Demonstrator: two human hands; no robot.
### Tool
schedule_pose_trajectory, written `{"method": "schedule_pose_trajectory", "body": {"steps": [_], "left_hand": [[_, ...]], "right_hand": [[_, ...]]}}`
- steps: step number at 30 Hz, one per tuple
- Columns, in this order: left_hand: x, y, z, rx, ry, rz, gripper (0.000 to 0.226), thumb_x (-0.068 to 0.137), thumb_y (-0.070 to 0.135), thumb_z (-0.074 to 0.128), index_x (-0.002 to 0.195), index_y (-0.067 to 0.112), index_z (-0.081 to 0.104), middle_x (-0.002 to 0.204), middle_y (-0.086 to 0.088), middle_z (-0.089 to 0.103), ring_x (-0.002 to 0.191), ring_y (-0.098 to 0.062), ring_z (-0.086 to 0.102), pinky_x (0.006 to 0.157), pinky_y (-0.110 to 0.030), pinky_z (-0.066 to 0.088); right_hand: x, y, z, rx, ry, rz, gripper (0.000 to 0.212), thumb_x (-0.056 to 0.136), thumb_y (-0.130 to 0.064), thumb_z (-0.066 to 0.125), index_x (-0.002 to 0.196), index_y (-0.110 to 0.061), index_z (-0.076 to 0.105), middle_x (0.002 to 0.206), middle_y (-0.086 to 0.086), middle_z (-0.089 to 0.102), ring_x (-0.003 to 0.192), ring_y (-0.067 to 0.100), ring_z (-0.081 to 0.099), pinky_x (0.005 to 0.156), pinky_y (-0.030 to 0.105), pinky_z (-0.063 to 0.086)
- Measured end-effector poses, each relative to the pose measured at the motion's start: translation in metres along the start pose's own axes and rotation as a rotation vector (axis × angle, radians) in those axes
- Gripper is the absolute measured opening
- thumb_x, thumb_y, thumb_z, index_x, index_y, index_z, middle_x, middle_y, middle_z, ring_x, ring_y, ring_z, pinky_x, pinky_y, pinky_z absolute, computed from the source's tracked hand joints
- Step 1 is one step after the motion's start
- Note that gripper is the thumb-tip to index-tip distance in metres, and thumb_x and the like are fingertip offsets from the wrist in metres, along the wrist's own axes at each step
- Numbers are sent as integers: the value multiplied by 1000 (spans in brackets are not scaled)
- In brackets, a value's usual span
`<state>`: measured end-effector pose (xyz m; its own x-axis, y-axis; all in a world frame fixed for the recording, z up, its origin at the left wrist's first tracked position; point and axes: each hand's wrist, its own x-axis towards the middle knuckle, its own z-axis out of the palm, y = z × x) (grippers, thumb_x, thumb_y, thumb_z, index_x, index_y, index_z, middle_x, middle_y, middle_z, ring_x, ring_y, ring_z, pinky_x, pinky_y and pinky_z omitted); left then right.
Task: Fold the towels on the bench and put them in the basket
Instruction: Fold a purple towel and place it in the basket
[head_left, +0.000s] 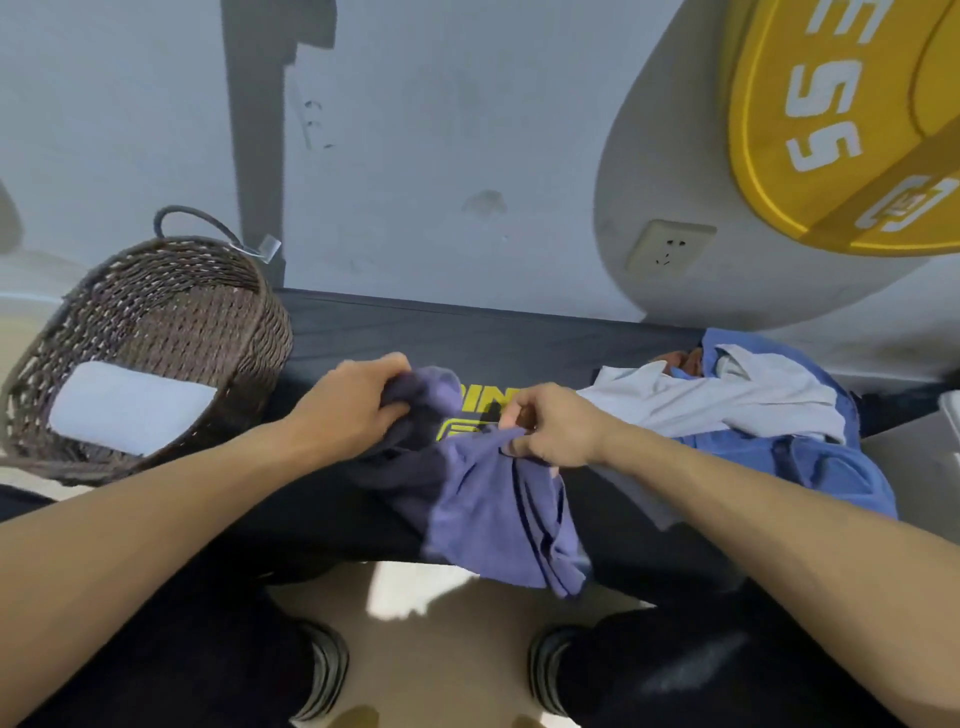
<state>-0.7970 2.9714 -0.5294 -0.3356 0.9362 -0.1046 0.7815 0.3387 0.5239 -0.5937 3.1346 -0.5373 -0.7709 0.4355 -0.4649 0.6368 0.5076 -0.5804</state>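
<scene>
Towel: purple towel (488, 499) is bunched on the bench (363, 332), between the two hands, with its lower part draped over the near edge.
Left fingers: left hand (348, 400) is curled round a wad of the towel's far-left part; the cloth is gripped, thumb on top.
Right fingers: right hand (550, 423) is pinching a gathered edge; fingertips are closed on the cloth.
Key relation: both hands are on the same towel, left grip slightly farther out, right grip nearer its middle; the cloth falls away from the fingers toward the person.
Long axis: judged to run from the far left down to the near right, though creasing leaves this unsure.
Nearer hand: left is closer to the basket (171, 312); right is closer to the pile (753, 410).
Basket: seen at the bench's left end, tilted, with a folded white towel (124, 408) inside.
Pile: white and blue cloths are heaped at the right, just beside the right wrist.
Open room: bare bench is seen behind the hands and between left hand and basket; spreading flat is judged feasible there.
Edge risk: the overhang could slide off if released.
</scene>
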Motion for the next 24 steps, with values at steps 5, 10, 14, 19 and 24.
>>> {"method": "schedule_pose_trajectory", "body": {"steps": [5,10,14,19,24], "left_hand": [[10,-23,-25,-16,138,-179,37,84,20,73,104,6,46,84,-17,62,82,-37,60,66,-37,37],[-4,-37,-11,389,-204,-338,57,87,37,66,124,5,38,105,-12,57,104,-39,61,75,-36,45],[-6,-33,10,533,-133,-141,76,84,51,61,143,13,30,135,-13,42,120,-34,52,92,-44,47],[-2,-23,35,290,-256,184,84,85,44,64,155,20,23,159,-9,26,145,-24,30,116,-35,31],[0,-32,48,323,-430,87,74,90,44,59,154,26,26,157,-4,27,139,-27,33,111,-40,35]], "right_hand": [[15,-33,-36,258,200,-147,11,76,-18,77,81,-24,70,68,-12,66,60,0,57,63,16,47],[22,-22,-40,274,-104,-58,31,75,-11,85,102,-13,70,94,6,70,81,17,64,86,38,55],[31,0,-38,-170,-25,2,54,70,-33,86,118,-22,63,116,1,66,108,24,62,94,37,51],[27,30,-41,-559,-143,170,67,73,-35,81,131,-21,52,120,10,53,110,31,55,89,32,48],[12,44,-54,-608,-277,186,14,78,-18,70,89,-26,69,82,-5,62,79,18,56,58,20,41]]}}
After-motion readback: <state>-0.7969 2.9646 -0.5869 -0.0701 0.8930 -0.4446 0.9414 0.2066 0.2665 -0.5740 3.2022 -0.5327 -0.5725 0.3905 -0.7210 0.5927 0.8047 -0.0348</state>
